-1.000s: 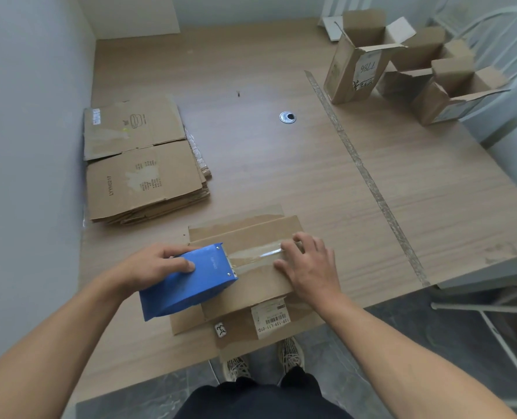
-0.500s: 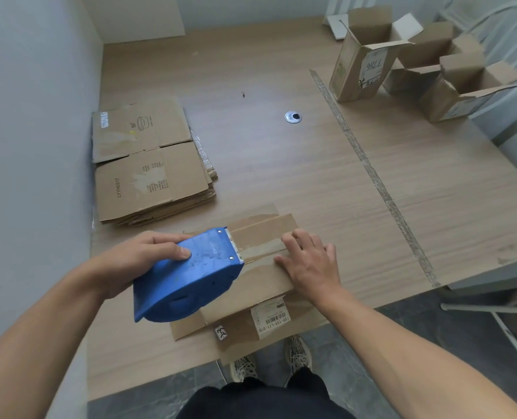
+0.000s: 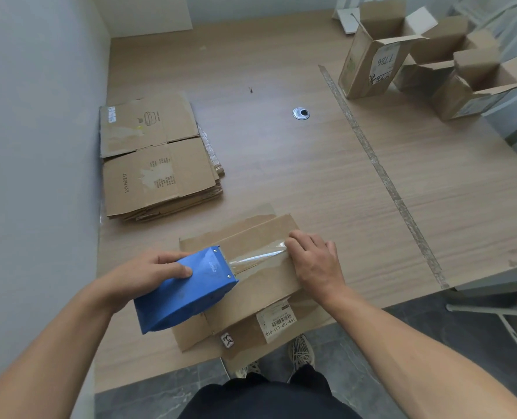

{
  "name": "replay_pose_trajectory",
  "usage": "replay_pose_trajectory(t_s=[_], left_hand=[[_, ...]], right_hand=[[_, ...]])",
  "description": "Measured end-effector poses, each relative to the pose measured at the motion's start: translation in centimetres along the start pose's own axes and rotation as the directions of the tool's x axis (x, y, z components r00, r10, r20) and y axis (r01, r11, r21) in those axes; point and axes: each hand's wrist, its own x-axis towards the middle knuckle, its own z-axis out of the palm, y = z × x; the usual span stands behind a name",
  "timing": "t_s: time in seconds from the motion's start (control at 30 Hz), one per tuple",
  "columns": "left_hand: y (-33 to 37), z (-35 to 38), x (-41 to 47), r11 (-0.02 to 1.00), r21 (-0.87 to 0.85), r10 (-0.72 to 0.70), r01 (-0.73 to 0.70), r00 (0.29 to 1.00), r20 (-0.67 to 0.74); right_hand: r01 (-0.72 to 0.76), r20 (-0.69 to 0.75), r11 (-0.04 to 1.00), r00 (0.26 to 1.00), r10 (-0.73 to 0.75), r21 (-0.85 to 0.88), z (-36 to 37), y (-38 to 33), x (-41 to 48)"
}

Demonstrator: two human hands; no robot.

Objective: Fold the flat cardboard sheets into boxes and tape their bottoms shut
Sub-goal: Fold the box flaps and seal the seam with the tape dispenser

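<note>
Pulled-back dispenser (image 3: 187, 291), taut tape (image 3: 257, 257), stack (image 3: 157, 164) beyond

Wooden table (image 3: 281, 164) with cardboard stack (image 3: 157, 164), boxes (image 3: 369, 68).

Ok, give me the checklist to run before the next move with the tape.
1. Left hand grips the blue plastic tape dispenser: ok.
2. Fingers of the right hand press the tape's end onto the brown cardboard box: ok.
3. Clear tape strip spans dispenser to fingers: ok.
4. Tape centred on the flap seam: cannot tell.
5. Box fully on the wooden table: not ok, its near end overhangs.
</note>
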Motion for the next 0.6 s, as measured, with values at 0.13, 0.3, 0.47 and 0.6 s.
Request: replay_pose_trajectory(t_s=[0.13, 0.3, 0.47, 0.6], left_hand=[[-0.5, 0.8, 0.0, 1.000, 0.019, -0.005, 0.005, 1.000, 0.001], [-0.9, 1.2, 0.0, 0.994, 0.105, 0.006, -0.006, 1.000, -0.003], [-1.1, 1.6, -0.1, 0.985, 0.170, 0.001, 0.004, 1.000, -0.031], [-0.9, 1.8, -0.3, 0.980, 0.198, -0.001, 0.008, 0.999, -0.036]], right_hand=[[0.071, -0.037, 0.994, 0.997, -0.069, 0.078, -0.1, 0.4, -0.5], [0.091, -0.049, 0.991, 0.995, -0.087, 0.097, 0.3, 0.7, -1.6], [0.123, -0.013, 0.987, 0.992, -0.122, 0.101, -0.2, 0.7, -1.8], [0.122, 0.063, 0.981, 0.989, -0.133, 0.149, -0.8, 1.9, -3.7]])
